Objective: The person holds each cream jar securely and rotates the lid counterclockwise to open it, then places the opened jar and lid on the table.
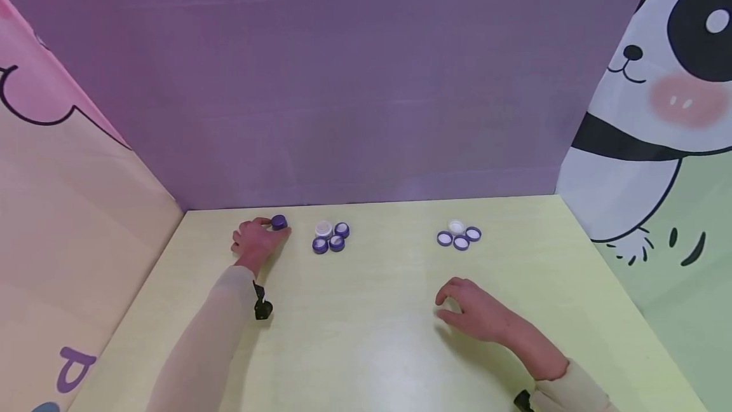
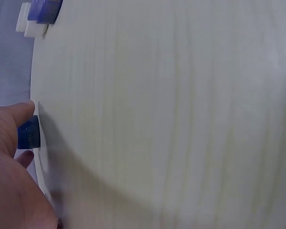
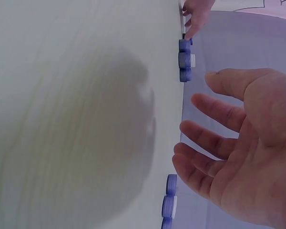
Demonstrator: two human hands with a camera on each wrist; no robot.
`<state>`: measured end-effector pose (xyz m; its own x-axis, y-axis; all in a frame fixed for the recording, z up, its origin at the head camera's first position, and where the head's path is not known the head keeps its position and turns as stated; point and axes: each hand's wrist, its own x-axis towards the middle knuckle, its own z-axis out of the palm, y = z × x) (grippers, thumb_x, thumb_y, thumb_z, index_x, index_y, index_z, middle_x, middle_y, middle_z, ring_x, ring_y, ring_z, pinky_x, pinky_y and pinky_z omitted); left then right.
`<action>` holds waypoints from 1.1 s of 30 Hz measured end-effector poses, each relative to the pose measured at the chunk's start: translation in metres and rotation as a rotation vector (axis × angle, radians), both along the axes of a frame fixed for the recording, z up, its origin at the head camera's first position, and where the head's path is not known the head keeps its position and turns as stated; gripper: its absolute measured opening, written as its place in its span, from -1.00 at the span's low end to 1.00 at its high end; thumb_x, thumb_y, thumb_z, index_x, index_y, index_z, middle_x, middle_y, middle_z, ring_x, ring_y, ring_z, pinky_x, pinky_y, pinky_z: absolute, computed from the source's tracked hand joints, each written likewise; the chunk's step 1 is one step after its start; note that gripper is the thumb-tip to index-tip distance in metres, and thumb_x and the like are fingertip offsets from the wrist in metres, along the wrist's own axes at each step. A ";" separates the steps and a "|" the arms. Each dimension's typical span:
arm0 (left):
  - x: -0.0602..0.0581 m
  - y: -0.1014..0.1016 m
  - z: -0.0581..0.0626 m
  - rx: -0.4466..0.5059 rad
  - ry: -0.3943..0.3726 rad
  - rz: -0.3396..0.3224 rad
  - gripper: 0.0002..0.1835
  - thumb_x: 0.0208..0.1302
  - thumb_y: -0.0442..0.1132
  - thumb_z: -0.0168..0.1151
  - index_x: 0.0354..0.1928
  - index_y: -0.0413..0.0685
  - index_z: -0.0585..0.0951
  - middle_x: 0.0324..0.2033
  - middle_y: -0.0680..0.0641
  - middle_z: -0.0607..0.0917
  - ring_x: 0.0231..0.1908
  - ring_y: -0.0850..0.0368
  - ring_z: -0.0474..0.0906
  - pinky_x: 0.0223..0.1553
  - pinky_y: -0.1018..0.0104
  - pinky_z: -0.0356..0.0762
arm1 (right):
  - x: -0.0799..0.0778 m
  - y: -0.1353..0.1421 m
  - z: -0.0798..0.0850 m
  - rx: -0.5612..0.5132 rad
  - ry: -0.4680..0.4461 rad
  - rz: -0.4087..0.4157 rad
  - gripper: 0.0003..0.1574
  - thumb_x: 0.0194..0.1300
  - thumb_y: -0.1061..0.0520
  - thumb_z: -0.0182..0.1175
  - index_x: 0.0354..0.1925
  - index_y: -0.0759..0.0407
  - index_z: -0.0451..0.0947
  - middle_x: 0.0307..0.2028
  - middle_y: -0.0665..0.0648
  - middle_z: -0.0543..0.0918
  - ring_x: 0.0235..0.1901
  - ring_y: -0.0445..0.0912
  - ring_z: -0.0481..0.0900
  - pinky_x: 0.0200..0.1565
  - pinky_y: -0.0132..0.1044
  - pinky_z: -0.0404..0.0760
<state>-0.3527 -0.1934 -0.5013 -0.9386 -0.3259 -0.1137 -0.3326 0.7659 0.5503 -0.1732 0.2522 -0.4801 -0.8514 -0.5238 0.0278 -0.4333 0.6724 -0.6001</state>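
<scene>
My left hand (image 1: 260,239) is at the far left of the table, thumb and a finger on either side of a dark purple round cap (image 1: 278,222). In the left wrist view the cap (image 2: 29,132) sits between the thumb and a fingertip, seemingly pinched, close to the tabletop. My right hand (image 1: 477,311) hovers over the right half of the table, fingers loosely bent and nothing in them. Beyond it lies a cluster of three purple-rimmed caps (image 1: 460,243) around a white one (image 1: 456,227). In the right wrist view the palm (image 3: 271,157) faces the camera.
Right of the left hand stands another cluster: three purple caps (image 1: 337,243) with pale tops and a white cap (image 1: 323,229). The pale wooden table (image 1: 366,310) meets a purple cloth wall (image 1: 366,94) behind, with printed panels on both sides.
</scene>
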 end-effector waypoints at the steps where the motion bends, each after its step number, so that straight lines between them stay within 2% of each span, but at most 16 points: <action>1: 0.000 0.000 0.000 -0.002 -0.002 0.003 -0.24 0.13 0.26 0.24 0.23 -0.10 0.45 0.28 -0.41 0.20 0.25 -0.41 0.02 0.16 -0.35 0.01 | 0.000 0.000 0.000 0.001 -0.003 0.001 -0.86 0.34 0.13 0.23 -0.16 0.15 0.59 -0.13 -0.03 0.52 -0.14 0.02 0.47 -0.05 -0.09 0.48; 10: -0.001 0.002 0.002 -0.026 0.009 0.010 -0.27 0.17 0.22 0.24 0.26 -0.08 0.45 0.30 -0.41 0.18 0.30 -0.44 -0.06 0.18 -0.36 -0.04 | 0.002 -0.001 0.000 -0.023 -0.026 0.008 -0.83 0.36 0.10 0.21 -0.13 0.14 0.58 -0.13 -0.06 0.52 -0.19 -0.01 0.48 -0.07 -0.14 0.49; 19: -0.002 0.002 -0.001 -0.020 0.062 0.051 -0.37 0.19 0.14 0.24 0.22 -0.06 0.51 0.25 -0.37 0.27 0.28 -0.39 0.01 0.16 -0.33 -0.02 | 0.002 -0.001 0.000 -0.049 -0.035 0.022 -0.84 0.38 0.09 0.20 -0.13 0.12 0.57 -0.14 -0.09 0.52 -0.23 -0.05 0.49 -0.09 -0.17 0.50; 23: -0.001 0.001 -0.002 -0.015 0.069 0.074 -0.35 0.18 0.15 0.25 0.23 -0.08 0.51 0.23 -0.36 0.31 0.26 -0.37 0.06 0.16 -0.30 0.01 | 0.002 0.000 0.000 -0.063 -0.031 0.020 -0.85 0.38 0.12 0.19 -0.12 0.13 0.57 -0.14 -0.10 0.53 -0.16 -0.03 0.52 -0.04 -0.11 0.51; 26: 0.000 0.001 -0.002 -0.006 0.084 0.089 -0.34 0.18 0.15 0.25 0.24 -0.07 0.50 0.26 -0.33 0.34 0.31 -0.37 0.02 0.18 -0.30 -0.03 | 0.000 0.000 -0.001 -0.102 -0.032 0.010 -0.85 0.38 0.14 0.18 -0.10 0.15 0.56 -0.13 -0.08 0.56 -0.09 -0.02 0.53 -0.03 -0.07 0.52; 30: -0.001 0.002 -0.005 0.012 0.131 0.081 -0.34 0.17 0.14 0.27 0.24 -0.05 0.51 0.23 -0.27 0.45 0.30 -0.33 0.12 0.16 -0.28 -0.04 | -0.004 -0.004 -0.001 -0.189 -0.034 -0.011 -0.87 0.38 0.19 0.17 -0.11 0.16 0.57 -0.15 0.00 0.63 -0.11 -0.10 0.56 -0.14 -0.18 0.56; 33: 0.003 0.001 -0.005 0.057 0.194 0.060 -0.38 0.17 0.09 0.31 0.21 -0.07 0.53 0.17 -0.22 0.54 0.22 -0.27 0.29 0.12 -0.23 -0.04 | -0.007 -0.011 0.002 -0.238 -0.015 -0.017 -0.89 0.38 0.21 0.16 -0.13 0.13 0.58 -0.19 0.03 0.65 -0.17 -0.18 0.58 -0.22 -0.28 0.56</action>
<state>-0.3499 -0.1924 -0.5059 -0.9238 -0.3799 0.0475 -0.2599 0.7135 0.6506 -0.1800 0.2411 -0.4782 -0.8612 -0.4898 0.1357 -0.4128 0.5182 -0.7490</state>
